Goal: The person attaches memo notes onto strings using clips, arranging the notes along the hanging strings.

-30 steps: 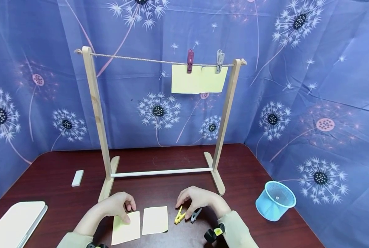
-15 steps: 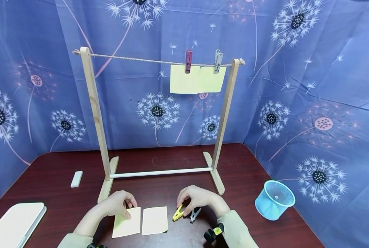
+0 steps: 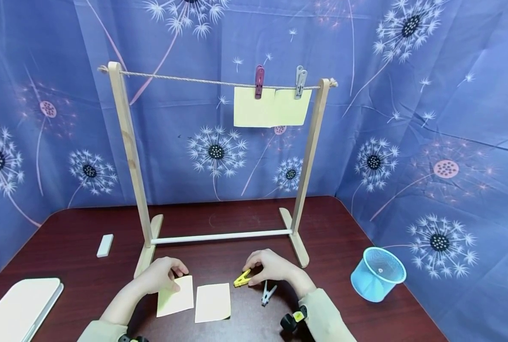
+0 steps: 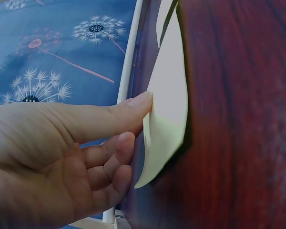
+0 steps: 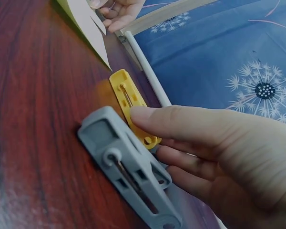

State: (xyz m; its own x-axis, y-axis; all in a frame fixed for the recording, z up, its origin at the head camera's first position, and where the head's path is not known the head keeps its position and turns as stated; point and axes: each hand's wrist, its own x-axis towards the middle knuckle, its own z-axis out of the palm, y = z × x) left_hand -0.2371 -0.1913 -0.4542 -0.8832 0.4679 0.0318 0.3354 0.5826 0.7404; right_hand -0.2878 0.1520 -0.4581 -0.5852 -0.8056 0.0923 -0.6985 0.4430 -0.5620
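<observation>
My left hand [image 3: 157, 276] pinches the upper edge of a pale yellow paper square [image 3: 176, 300], thumb on top. In the left wrist view that paper [image 4: 169, 95] is curved, its edge lifted off the table. A second paper square [image 3: 212, 303] lies flat just to its right. My right hand [image 3: 273, 265] grips a yellow clothespin [image 3: 241, 279] between thumb and fingers. Near that hand a grey clothespin [image 3: 267, 294] lies on the table; it looms large in front of the yellow one [image 5: 121, 88] in the right wrist view.
A wooden rack with a rope [image 3: 185, 80] stands behind. On its rope, a maroon clothespin [image 3: 259, 83] and a grey clothespin [image 3: 300, 84] hold two yellow papers [image 3: 254, 111]. A blue mesh cup [image 3: 375, 280] is at right; a white block [image 3: 105, 245] and white case [image 3: 19, 308] at left.
The right hand has moved slightly up and away with the yellow clothespin, leaving the grey one behind. The left hand has shifted its paper a little farther from me.
</observation>
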